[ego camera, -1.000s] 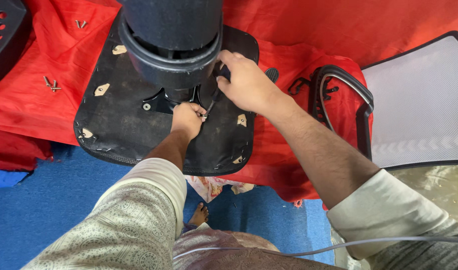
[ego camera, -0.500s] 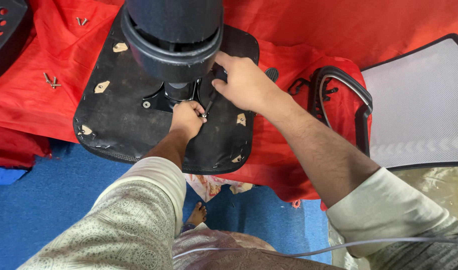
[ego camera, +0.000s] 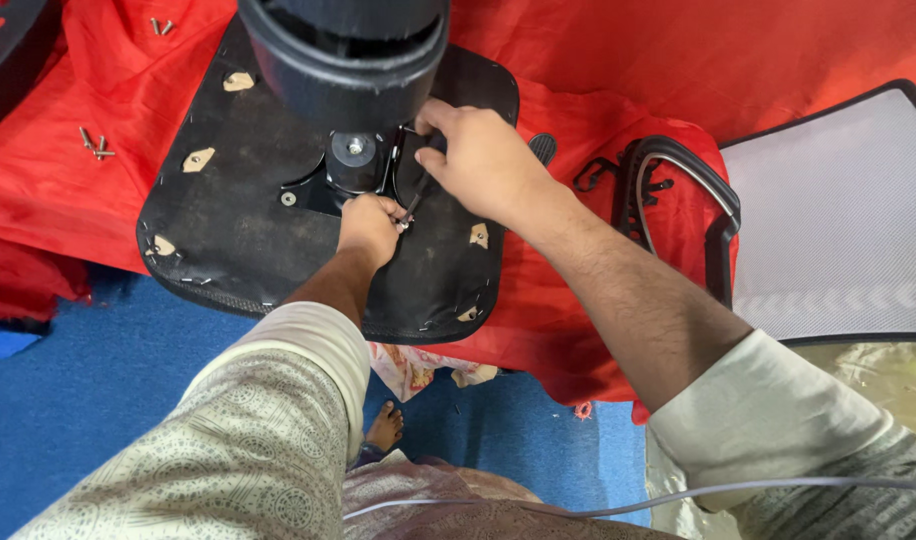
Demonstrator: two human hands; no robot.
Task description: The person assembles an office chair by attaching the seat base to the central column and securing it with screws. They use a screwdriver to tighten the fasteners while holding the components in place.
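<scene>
The seat base (ego camera: 278,230) lies on the cloth (ego camera: 678,60), the cylinder (ego camera: 343,50) standing on it. Loose screws (ego camera: 96,145) lie to its left; the armrest (ego camera: 678,190) and mesh backrest (ego camera: 838,220) lie right.

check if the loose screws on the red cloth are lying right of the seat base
No, the loose screws lie on the red cloth to the left of the black seat base.

Even, bright diffuse light, soft shadows only; glossy black plastic column (ego camera: 343,50) blurs near the lens, edges slightly stretched.
</scene>
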